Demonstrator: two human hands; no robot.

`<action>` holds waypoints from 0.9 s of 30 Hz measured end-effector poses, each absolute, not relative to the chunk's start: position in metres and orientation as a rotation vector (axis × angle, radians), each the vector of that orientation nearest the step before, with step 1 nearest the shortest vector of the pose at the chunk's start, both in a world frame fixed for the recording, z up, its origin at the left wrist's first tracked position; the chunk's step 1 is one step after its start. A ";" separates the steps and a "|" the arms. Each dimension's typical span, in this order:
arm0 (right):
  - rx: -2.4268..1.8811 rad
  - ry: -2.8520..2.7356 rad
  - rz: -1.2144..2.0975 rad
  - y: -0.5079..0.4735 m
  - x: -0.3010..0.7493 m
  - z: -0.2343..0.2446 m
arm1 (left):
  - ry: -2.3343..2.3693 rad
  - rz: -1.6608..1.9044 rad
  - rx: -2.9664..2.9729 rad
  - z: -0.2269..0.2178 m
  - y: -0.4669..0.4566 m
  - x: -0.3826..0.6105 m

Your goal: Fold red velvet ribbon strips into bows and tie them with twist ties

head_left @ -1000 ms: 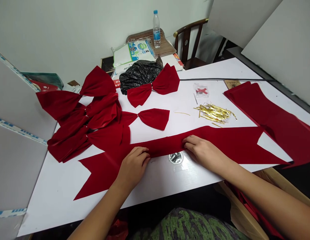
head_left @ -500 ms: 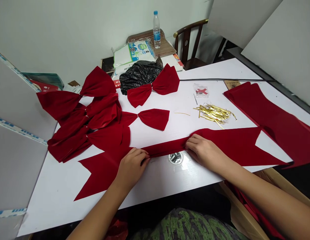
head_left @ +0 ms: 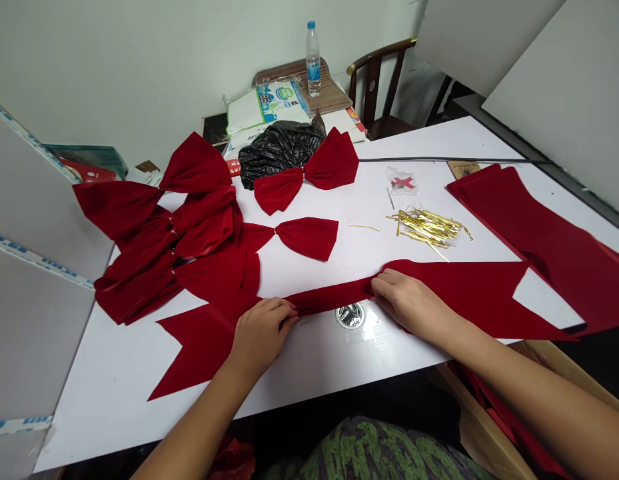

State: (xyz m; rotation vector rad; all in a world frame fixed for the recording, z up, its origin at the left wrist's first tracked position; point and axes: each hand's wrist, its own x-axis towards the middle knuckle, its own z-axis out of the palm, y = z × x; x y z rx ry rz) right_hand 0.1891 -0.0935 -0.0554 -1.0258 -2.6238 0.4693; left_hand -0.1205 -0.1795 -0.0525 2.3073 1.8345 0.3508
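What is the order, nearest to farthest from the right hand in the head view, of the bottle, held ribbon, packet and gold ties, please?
From the right hand:
1. Held ribbon: at its fingertips.
2. Gold ties: beyond it, slightly right.
3. Packet: behind the ties.
4. Bottle: farthest back, to the left.

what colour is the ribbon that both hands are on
Deep red; the ribbon shows best in the head view.

Looks like little workshop. White desk (head_left: 314, 367) holds many red bows (head_left: 309, 239), shiny gold ties (head_left: 429, 227), cut red cloth (head_left: 464, 287).
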 end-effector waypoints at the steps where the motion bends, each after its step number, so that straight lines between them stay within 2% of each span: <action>1: -1.039 -2.626 0.461 -0.094 0.189 -0.056 | 1.848 0.335 2.297 -0.052 -0.179 -0.120; 13: -1.038 -2.716 0.454 -0.091 0.188 -0.059 | 1.864 0.004 2.171 -0.034 -0.167 -0.109; 18: -0.972 -2.680 0.475 -0.090 0.188 -0.056 | 1.802 0.039 2.135 -0.034 -0.164 -0.112; 23: -0.833 -2.649 0.406 -0.091 0.189 -0.058 | 1.678 0.306 2.193 -0.041 -0.168 -0.114; 27: -0.896 -2.640 0.308 -0.094 0.189 -0.061 | 1.642 0.420 2.229 -0.047 -0.173 -0.115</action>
